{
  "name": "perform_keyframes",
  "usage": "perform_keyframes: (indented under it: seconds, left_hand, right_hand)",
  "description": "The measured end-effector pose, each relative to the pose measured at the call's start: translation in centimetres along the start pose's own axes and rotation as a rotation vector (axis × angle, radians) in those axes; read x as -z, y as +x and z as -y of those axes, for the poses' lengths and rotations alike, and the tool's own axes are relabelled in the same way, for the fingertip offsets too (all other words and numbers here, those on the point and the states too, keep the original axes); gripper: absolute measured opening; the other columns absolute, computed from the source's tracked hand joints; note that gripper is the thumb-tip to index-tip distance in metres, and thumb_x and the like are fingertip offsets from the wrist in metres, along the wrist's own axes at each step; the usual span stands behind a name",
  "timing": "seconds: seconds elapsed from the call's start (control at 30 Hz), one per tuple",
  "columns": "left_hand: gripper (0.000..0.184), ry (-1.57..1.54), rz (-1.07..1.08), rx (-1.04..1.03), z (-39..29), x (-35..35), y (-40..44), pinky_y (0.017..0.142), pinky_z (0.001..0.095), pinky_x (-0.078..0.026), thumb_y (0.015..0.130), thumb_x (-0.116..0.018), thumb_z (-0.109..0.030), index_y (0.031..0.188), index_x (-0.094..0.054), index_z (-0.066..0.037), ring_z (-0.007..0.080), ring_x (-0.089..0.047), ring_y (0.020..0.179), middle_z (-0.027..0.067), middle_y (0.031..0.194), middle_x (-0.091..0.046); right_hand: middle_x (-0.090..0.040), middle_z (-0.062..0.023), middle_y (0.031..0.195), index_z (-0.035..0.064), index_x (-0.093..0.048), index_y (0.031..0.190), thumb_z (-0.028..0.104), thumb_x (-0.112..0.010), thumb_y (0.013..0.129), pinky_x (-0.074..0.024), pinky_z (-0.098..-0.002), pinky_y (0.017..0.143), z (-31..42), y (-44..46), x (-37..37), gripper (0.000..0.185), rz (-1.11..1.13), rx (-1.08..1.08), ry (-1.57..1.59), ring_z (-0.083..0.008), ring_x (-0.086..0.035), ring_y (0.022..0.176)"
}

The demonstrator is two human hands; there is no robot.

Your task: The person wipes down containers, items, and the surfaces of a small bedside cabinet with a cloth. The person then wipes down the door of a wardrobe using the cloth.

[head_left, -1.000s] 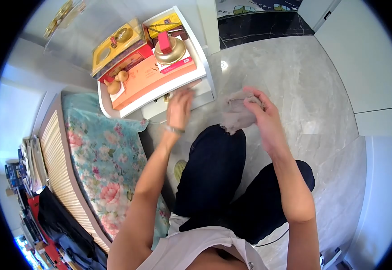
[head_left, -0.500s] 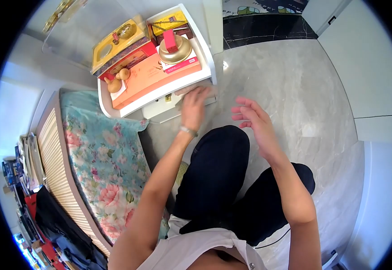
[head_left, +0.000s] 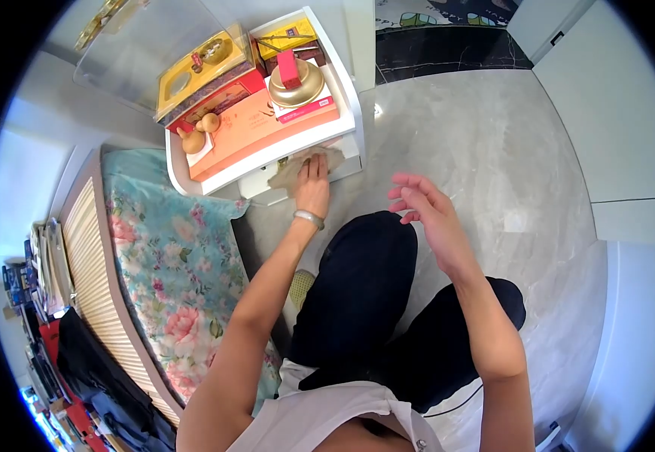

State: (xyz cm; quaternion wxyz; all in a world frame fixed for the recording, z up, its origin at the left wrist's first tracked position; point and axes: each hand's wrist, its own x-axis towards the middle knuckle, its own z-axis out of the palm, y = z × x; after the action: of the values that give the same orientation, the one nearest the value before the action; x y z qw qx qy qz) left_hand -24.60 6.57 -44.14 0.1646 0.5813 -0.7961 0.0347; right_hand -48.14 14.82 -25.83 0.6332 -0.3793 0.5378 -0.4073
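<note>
My left hand point(head_left: 312, 187), with a pale bracelet at the wrist, presses a beige cloth point(head_left: 285, 175) to the white drawer front point(head_left: 256, 183) of a small cabinet. Its fingers lie close together over the cloth, and part of the drawer's brass-coloured fitting shows at the cloth's edge. My right hand point(head_left: 427, 207) hangs in the air above the floor, empty, its fingers loosely bent and apart. On the cabinet's white-rimmed top point(head_left: 351, 124) are an orange box point(head_left: 241, 132), a gold bowl-shaped object point(head_left: 297, 89) with a small red box point(head_left: 287, 69) on it, and small gourds point(head_left: 192, 140).
A bed with a floral cover point(head_left: 169, 256) stands on the left, close to the cabinet. A clear raised lid point(head_left: 128, 56) leans behind the boxes. Grey marble floor point(head_left: 508, 166) spreads to the right, bounded by white doors point(head_left: 621, 113). My knees point(head_left: 365, 279) are bent below my hands.
My left hand has moved slightly left and down across the drawer front, and the cloth now spreads out more under it. My right hand has dropped a little, its fingers curling slightly.
</note>
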Motion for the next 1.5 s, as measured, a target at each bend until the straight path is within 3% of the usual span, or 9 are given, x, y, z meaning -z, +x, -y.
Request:
perform_keyframes:
  seconds: [0.47,0.67,0.73,0.8,0.87,1.17,1.27,1.4,1.5]
  left_hand:
    - [0.055,-0.307,-0.093,-0.296,2.2,-0.6,-2.3,0.107,0.042,-0.039,0.08,-0.049,0.006,0.133,-0.054,-0.006,0.0289,-0.049,0.13,0.0116,0.138,-0.054]
    - [0.049,-0.518,0.274,-0.063,6.6,0.3,-11.6,0.09,0.0414,-0.051,0.088,-0.053,0.001,0.134,-0.053,-0.015,0.0337,-0.061,0.11,0.0166,0.12,-0.062]
    - [0.046,-0.775,0.544,0.265,7.6,1.2,-13.0,0.082,0.0418,-0.052,0.084,-0.059,0.006,0.126,-0.056,-0.012,0.0364,-0.062,0.101,0.0153,0.119,-0.063]
    - [0.041,-0.791,0.613,0.329,9.1,2.5,-12.3,0.079,0.0435,-0.05,0.084,-0.063,0.002,0.122,-0.056,-0.011,0.0361,-0.061,0.092,0.0144,0.11,-0.064]
    - [0.048,-0.432,0.419,-0.134,11.6,1.6,-12.4,0.091,0.0443,-0.044,0.085,-0.065,-0.01,0.131,-0.053,-0.018,0.0334,-0.059,0.105,0.0127,0.107,-0.064]
    - [0.052,-0.269,0.193,0.112,10.1,-5.7,-17.4,0.092,0.0437,-0.045,0.079,-0.063,0.001,0.126,-0.064,-0.022,0.0363,-0.053,0.104,0.011,0.113,-0.057]
    - [0.06,-0.417,0.188,0.07,10.4,-3.4,-15.6,0.092,0.0423,-0.047,0.073,-0.058,0.008,0.124,-0.066,-0.022,0.0341,-0.053,0.105,0.0113,0.11,-0.057]
    - [0.058,-0.066,-0.366,-0.007,10.6,2.1,-10.6,0.088,0.0409,-0.044,0.074,-0.059,0.009,0.122,-0.068,-0.02,0.0301,-0.056,0.095,0.0105,0.106,-0.059]
    - [0.061,0.115,-0.317,-0.132,14.3,-1.8,-11.0,0.089,0.0387,-0.044,0.074,-0.063,0.005,0.129,-0.063,-0.021,0.0292,-0.053,0.101,0.0089,0.116,-0.054]
  right_hand:
    - [-0.065,-0.0068,0.107,0.0056,-0.061,0.121,0.022,-0.048,0.098,-0.0452,-0.0286,0.082,0.2,-0.1,0.0,0.031,0.003,0.03,0.003,-0.015,-0.061,0.094]
    - [-0.065,-0.0067,0.106,0.0041,-0.06,0.121,0.022,-0.05,0.098,-0.0451,-0.0256,0.078,0.5,-0.2,0.0,0.031,-0.004,0.054,0.007,-0.0125,-0.061,0.091]
    - [-0.065,-0.0065,0.106,0.0039,-0.06,0.121,0.021,-0.05,0.098,-0.045,-0.0255,0.078,0.4,-0.2,-0.2,0.031,0.008,0.049,0.006,-0.0124,-0.061,0.091]
    - [-0.065,-0.0064,0.106,0.0038,-0.061,0.12,0.021,-0.05,0.098,-0.0449,-0.0254,0.078,0.5,-0.2,-0.4,0.03,0.024,0.05,0.0,-0.0123,-0.061,0.091]
    - [-0.065,-0.0062,0.105,0.0037,-0.062,0.119,0.021,-0.05,0.098,-0.0448,-0.0255,0.078,0.5,-0.2,-0.7,0.03,0.028,0.041,-0.009,-0.0122,-0.06,0.091]
    - [-0.066,-0.0068,0.105,0.0043,-0.064,0.117,0.02,-0.049,0.097,-0.0453,-0.0277,0.08,0.8,-0.3,-1.0,0.03,0.009,0.041,-0.038,-0.0143,-0.061,0.092]
    - [-0.066,-0.0068,0.105,0.0041,-0.065,0.116,0.02,-0.048,0.097,-0.0453,-0.0274,0.08,0.7,-0.3,-1.0,0.029,0.012,0.035,-0.041,-0.0142,-0.061,0.092]
    - [-0.065,-0.0042,0.103,0.0041,-0.064,0.116,0.02,-0.05,0.098,-0.0441,-0.0248,0.077,0.5,-0.2,-1.0,0.028,0.025,0.049,-0.04,-0.011,-0.059,0.089]
    - [-0.066,-0.0043,0.102,0.0032,-0.064,0.116,0.02,-0.05,0.098,-0.0441,-0.0248,0.077,0.5,-0.3,-1.2,0.028,0.046,0.056,-0.06,-0.0111,-0.06,0.089]
